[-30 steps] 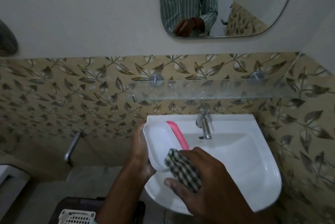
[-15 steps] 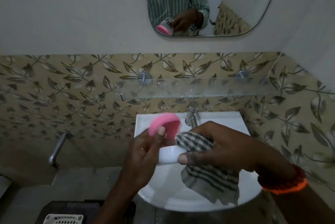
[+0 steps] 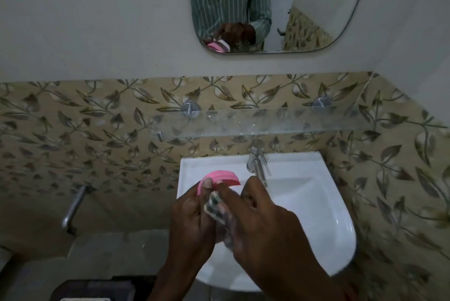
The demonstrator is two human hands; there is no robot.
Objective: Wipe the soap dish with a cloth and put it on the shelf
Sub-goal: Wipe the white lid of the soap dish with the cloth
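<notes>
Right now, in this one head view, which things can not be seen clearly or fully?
- Soap dish: only the pink end shows; both hands cover the rest.
- Cloth: a small checked patch shows between the left hand and right hand.
- Glass shelf: transparent; what lies on it cannot be told.
- Dark object at the bottom edge: cut off.

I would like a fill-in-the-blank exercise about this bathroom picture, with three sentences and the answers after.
1. The left hand holds the soap dish, whose visible part is ____ in colour.
2. The cloth, pressed between both hands, has a ____ pattern.
3. The glass shelf is fixed to the wall ____ the tap.

Missing words: pink; checked; above
</notes>
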